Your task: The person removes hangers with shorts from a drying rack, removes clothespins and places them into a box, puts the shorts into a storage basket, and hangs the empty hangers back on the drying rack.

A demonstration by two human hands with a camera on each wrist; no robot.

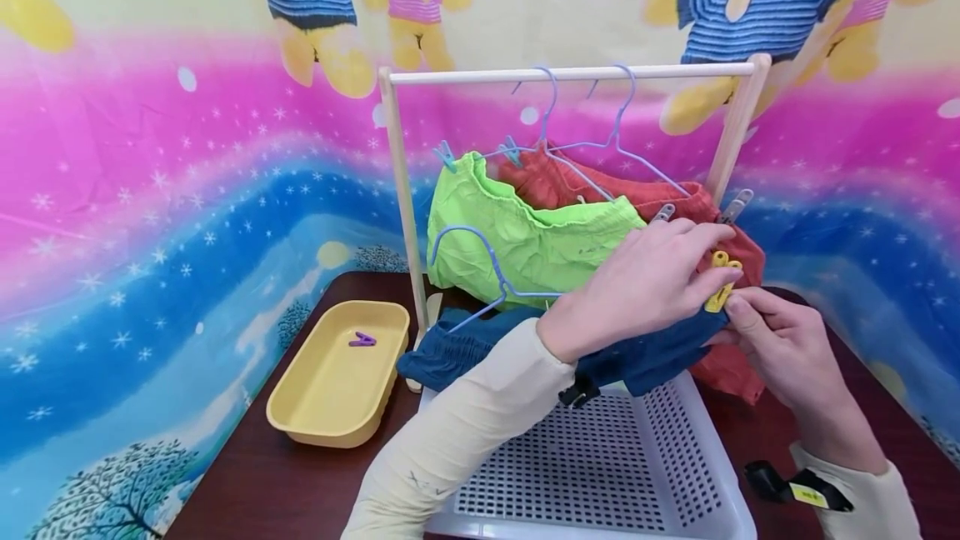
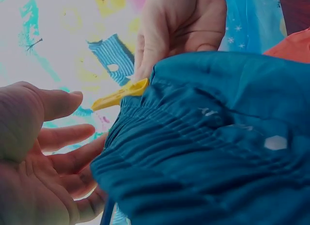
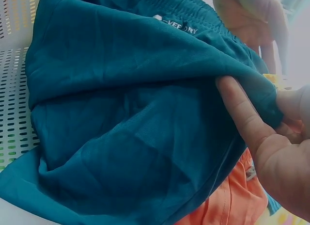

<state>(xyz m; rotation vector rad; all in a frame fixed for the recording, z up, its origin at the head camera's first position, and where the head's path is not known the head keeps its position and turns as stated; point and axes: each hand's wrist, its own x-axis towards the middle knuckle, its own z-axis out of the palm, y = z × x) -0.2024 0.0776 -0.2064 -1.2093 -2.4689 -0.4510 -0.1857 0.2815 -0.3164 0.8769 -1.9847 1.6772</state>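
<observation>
Above a perforated basket [image 1: 570, 465], navy shorts [image 1: 663, 357] were pinched at one corner by the right hand [image 1: 787, 348], while the left hand's [image 1: 637, 282] fingers were held loosely parted beside a yellow clothespin [image 1: 720, 294] at the waistband.

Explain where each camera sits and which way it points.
Head: worn on the head, facing forward and down at the rack; left hand, right hand and both sleeves show.
Left wrist: worn there, facing the blue shorts and yellow clip; both hands show.
Right wrist: worn there, facing the shorts and perforated basket; both hands show.
Shared: both wrist views show those shorts.
</observation>
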